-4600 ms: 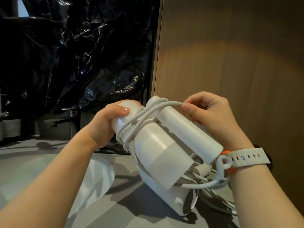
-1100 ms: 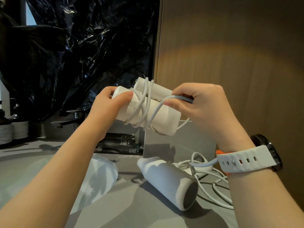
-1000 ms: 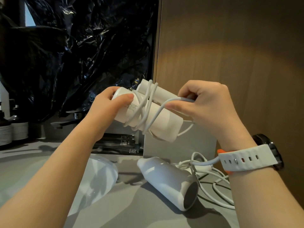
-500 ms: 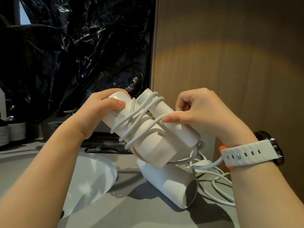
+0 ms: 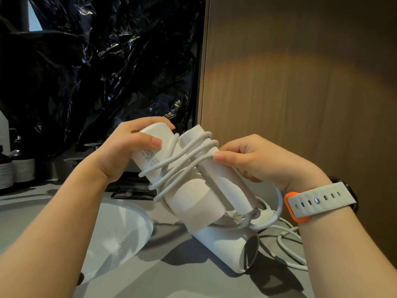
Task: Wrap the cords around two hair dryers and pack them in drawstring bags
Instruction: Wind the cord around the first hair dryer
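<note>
I hold a white folded hair dryer (image 5: pixel 193 198) tilted in the air above the counter. My left hand (image 5: pixel 129 151) grips its upper end. Its white cord (image 5: pixel 182 162) crosses the barrel and handle in several turns. My right hand (image 5: pixel 257 160) pinches the cord against the handle, and a loose loop hangs under that wrist. A second white hair dryer (image 5: pixel 227 246) lies on the grey counter (image 5: pixel 171 276) directly below, its loose cord (image 5: pixel 287 244) piled to the right. No drawstring bag is visible.
A white round basin (image 5: pixel 120 231) is set in the counter at the left. Black plastic sheeting (image 5: pixel 96 72) hangs behind, a wooden panel (image 5: pixel 300 93) rises at the right. Bottles (image 5: pixel 15 168) stand at the far left. A dark flat item (image 5: pixel 131 190) lies behind the dryers.
The held dryer has dropped lower and tilted steeper, now hiding part of the dryer on the counter. My right hand has laid another turn of cord across it.
</note>
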Demonstrator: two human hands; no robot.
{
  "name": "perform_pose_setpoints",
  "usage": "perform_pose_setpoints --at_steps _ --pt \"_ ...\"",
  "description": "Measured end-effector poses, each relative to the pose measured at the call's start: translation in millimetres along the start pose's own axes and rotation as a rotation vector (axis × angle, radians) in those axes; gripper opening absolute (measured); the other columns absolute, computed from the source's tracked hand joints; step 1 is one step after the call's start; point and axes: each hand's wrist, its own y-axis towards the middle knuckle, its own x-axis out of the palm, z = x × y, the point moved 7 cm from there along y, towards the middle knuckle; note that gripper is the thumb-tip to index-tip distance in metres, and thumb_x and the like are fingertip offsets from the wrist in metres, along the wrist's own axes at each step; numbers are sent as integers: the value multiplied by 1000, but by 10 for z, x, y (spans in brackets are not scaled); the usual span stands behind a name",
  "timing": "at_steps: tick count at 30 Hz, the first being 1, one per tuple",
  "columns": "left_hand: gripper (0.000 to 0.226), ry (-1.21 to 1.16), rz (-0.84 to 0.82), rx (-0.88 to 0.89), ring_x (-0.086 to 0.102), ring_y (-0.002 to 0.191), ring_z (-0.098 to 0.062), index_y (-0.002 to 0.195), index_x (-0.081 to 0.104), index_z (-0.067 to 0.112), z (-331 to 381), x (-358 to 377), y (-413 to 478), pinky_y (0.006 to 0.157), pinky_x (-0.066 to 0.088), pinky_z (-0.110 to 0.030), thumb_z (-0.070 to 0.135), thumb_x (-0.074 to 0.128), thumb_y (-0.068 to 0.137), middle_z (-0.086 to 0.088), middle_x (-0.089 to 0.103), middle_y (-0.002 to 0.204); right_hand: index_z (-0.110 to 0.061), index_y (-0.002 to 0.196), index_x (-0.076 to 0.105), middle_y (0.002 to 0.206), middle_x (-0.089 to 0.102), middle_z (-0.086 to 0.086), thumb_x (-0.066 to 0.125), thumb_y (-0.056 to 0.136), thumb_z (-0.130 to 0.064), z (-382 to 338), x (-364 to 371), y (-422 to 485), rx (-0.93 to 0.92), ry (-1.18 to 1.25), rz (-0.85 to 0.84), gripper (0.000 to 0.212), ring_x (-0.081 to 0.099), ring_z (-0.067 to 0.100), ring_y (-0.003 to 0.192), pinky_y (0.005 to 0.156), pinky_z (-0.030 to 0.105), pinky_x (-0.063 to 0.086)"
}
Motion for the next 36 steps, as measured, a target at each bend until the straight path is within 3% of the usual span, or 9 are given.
perform_pose_setpoints --at_steps 4,7,12,16,19,24,28,32,36 --pt "45 18 26 -25 58 73 -15 84 72 36 -68 8 7 58 49 -23 37 62 40 6 64 81 1 90 66 43 37 -11 58 87 -28 94 -2 27 27 79 58 31 27 3 37 38 13 22" --pt "47 -17 29 -55 59 76 -21 87 72 36 -118 41 5 61 52 -31 38 63 40 -1 63 87 -11 82 70 56 56 -10 61 85 -31 104 -24 31 16 76 119 22 46 1 49 45 11 35" --pt "47 -73 41 -83 60 76 -23 89 71 34 -190 48 18 60 52 -34 38 61 43 -5 65 88 -11 81 72 74 67 4 63 80 -38 61 -87 15 -3 98 177 29 57 11 66 63 27 46" --pt "50 -46 38 -156 64 79 -17 99 68 37 -273 34 10 60 53 -29 46 62 50 1 68 92 -10 77 72 66 63 0 65 81 -38 50 -132 6 -11 63 233 29 53 9 60 58 25 43" --pt "56 70 -3 -337 62 81 -22 107 64 29 -365 45 -21 62 49 -32 67 55 66 -4 68 91 -10 78 71 68 60 2 66 77 -44 1 -183 13 -65 -70 265 34 48 11 61 57 26 39" --pt "87 224 -26 -619 54 52 -16 100 65 14 -485 121 -93 41 38 -20 86 26 70 -9 66 71 -12 75 67 66 59 9 57 69 -63 -125 -37 62 -180 -494 239 53 46 23 62 56 38 36" --pt "54 246 101 -651 48 44 -13 83 59 19 -541 139 -87 39 34 -18 69 38 85 -4 60 60 -16 77 68 66 61 3 58 71 -63 -190 40 91 -212 -570 235 49 48 19 63 57 37 39" --pt "39 175 186 -551 51 54 -15 98 57 23 -519 104 -14 39 37 -20 58 46 85 -5 60 80 -24 85 70 81 69 -5 66 67 -54 -165 -31 67 -183 -450 221 35 61 15 81 74 39 50" --pt "24 140 251 -424 55 72 -17 100 55 33 -418 69 -2 49 44 -25 52 48 88 0 58 93 -28 97 70 94 69 -12 77 68 -36 -101 -90 28 -117 -424 178 31 60 2 92 84 25 47"
